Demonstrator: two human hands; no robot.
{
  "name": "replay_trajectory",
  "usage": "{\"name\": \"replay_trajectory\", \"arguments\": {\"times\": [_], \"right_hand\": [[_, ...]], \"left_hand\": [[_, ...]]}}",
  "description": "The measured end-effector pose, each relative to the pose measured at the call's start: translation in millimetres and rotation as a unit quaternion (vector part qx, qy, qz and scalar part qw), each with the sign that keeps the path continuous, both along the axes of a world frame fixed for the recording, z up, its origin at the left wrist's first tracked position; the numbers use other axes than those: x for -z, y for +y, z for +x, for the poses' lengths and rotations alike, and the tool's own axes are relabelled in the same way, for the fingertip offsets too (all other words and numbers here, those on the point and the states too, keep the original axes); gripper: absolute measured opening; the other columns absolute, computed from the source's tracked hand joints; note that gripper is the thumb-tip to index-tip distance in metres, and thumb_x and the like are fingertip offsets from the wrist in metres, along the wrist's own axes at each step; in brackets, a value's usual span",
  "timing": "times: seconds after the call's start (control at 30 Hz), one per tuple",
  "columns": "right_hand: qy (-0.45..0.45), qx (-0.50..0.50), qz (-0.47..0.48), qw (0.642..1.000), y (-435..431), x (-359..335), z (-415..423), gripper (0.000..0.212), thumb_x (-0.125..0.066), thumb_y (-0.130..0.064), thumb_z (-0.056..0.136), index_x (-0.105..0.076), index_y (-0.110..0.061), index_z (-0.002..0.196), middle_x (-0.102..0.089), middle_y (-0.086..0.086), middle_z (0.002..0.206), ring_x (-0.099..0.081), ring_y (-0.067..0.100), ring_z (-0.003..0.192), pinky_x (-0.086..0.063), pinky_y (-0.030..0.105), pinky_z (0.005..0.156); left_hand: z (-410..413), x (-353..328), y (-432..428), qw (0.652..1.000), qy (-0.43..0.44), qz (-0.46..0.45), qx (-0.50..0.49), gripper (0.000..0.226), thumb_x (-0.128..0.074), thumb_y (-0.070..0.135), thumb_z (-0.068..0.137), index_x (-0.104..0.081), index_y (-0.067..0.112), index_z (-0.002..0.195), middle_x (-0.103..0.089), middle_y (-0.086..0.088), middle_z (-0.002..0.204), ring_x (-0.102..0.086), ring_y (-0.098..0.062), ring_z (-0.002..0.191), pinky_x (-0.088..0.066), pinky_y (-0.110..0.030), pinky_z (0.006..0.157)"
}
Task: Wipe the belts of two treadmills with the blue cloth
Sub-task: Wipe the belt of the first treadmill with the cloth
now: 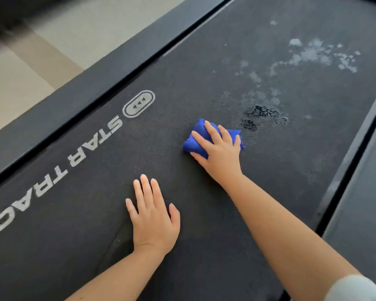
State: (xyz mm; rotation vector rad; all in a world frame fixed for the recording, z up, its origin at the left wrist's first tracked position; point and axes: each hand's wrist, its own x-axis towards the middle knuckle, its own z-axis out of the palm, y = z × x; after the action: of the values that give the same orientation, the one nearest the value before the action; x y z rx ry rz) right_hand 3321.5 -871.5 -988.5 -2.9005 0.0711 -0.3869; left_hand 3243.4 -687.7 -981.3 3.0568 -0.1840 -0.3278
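Half of blue cloth [194,146] hidden under right hand [220,153]; belt [204,83] ends cropped.

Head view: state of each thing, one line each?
belt: foamy wet patches on it, unwiped.
blue cloth: bunched, lying on the belt.
right hand: grips the blue cloth, pressing it down.
left hand: flat on the belt, fingers straight, holds nothing.
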Motion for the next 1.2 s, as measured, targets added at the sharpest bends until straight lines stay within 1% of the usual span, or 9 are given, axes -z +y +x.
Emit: {"name": "replay_trajectory", "arguments": {"times": [0.1,0.37,0.43,0.53,0.67,0.8,0.97,1.1,1.2], "right_hand": [[0.001,0.032,0.004,0.999,5,-4,9,0.045,-0.048,-0.049,0.077,-0.068,-0.027,0.112,-0.057,0.008,0.131,-0.056,0.039,0.111,-0.041,0.066,0.08],[-0.062,-0.177,-0.022,0.982,-2,10,-98,0.045,-0.047,-0.056,0.084,-0.05,-0.035,0.124,-0.052,0.002,0.136,-0.045,0.028,0.121,-0.033,0.051,0.093],[-0.052,-0.16,-0.023,0.986,-11,11,-74,0.046,-0.047,-0.057,0.081,-0.051,-0.036,0.122,-0.054,0.002,0.134,-0.049,0.028,0.118,-0.038,0.054,0.09],[-0.037,-0.032,-0.026,0.998,-35,9,-16,0.047,-0.05,-0.054,0.078,-0.062,-0.031,0.118,-0.056,0.005,0.132,-0.055,0.034,0.114,-0.041,0.06,0.085],[0.068,0.103,0.047,0.991,-60,-1,30,0.05,-0.058,-0.047,0.087,-0.05,-0.032,0.134,-0.032,0.003,0.151,-0.029,0.033,0.136,-0.021,0.061,0.102],[0.006,0.047,0.006,0.999,-45,0,-19,0.049,-0.053,-0.049,0.079,-0.062,-0.027,0.122,-0.05,0.009,0.137,-0.048,0.038,0.121,-0.035,0.067,0.089],[-0.045,-0.08,-0.012,0.996,-15,9,-124,0.044,-0.052,-0.05,0.082,-0.055,-0.034,0.122,-0.053,0.005,0.135,-0.045,0.03,0.122,-0.038,0.06,0.092],[-0.044,-0.119,-0.025,0.992,-29,10,-109,0.045,-0.049,-0.054,0.083,-0.05,-0.035,0.124,-0.054,0.005,0.134,-0.047,0.028,0.119,-0.04,0.058,0.089],[-0.015,-0.047,-0.041,0.998,-50,9,-68,0.048,-0.05,-0.055,0.078,-0.057,-0.033,0.12,-0.057,0.006,0.131,-0.054,0.032,0.115,-0.041,0.059,0.086]], "left_hand": [[0,-2,-1,1.0,-0.001,0.002,0.001,0.07,-0.026,0.035,0.081,-0.04,-0.007,0.135,-0.031,-0.026,0.145,-0.03,-0.04,0.134,-0.034,-0.061,0.097],[-1,1,0,1.0,-0.024,-0.01,0.008,0.069,-0.028,0.034,0.081,-0.039,-0.007,0.136,-0.029,-0.026,0.146,-0.027,-0.039,0.135,-0.032,-0.061,0.098],[-1,2,0,0.999,-0.032,-0.007,0.007,0.07,-0.028,0.034,0.081,-0.038,-0.007,0.136,-0.029,-0.025,0.147,-0.027,-0.038,0.135,-0.032,-0.061,0.099],[-1,3,0,0.999,-0.041,0.001,0.006,0.069,-0.028,0.035,0.081,-0.039,-0.006,0.136,-0.03,-0.025,0.146,-0.026,-0.037,0.135,-0.032,-0.061,0.098],[-1,4,0,0.999,-0.045,0.009,0.006,0.069,-0.027,0.036,0.083,-0.039,-0.006,0.136,-0.032,-0.025,0.145,-0.028,-0.038,0.135,-0.033,-0.062,0.097],[-2,3,0,0.999,-0.046,0.008,0.008,0.069,-0.027,0.036,0.082,-0.039,-0.007,0.136,-0.032,-0.025,0.145,-0.03,-0.039,0.134,-0.033,-0.062,0.097],[-3,4,-1,0.999,-0.049,-0.002,0.004,0.07,-0.027,0.035,0.082,-0.037,-0.007,0.136,-0.029,-0.025,0.147,-0.028,-0.039,0.135,-0.032,-0.062,0.098],[-3,2,-1,0.999,-0.05,0.0,0.005,0.07,-0.027,0.035,0.081,-0.038,-0.007,0.136,-0.03,-0.025,0.146,-0.03,-0.04,0.134,-0.033,-0.062,0.097],[-3,2,-1,0.999,-0.048,0.009,0.005,0.07,-0.026,0.036,0.082,-0.038,-0.007,0.136,-0.03,-0.025,0.146,-0.03,-0.04,0.135,-0.032,-0.062,0.098]]}}
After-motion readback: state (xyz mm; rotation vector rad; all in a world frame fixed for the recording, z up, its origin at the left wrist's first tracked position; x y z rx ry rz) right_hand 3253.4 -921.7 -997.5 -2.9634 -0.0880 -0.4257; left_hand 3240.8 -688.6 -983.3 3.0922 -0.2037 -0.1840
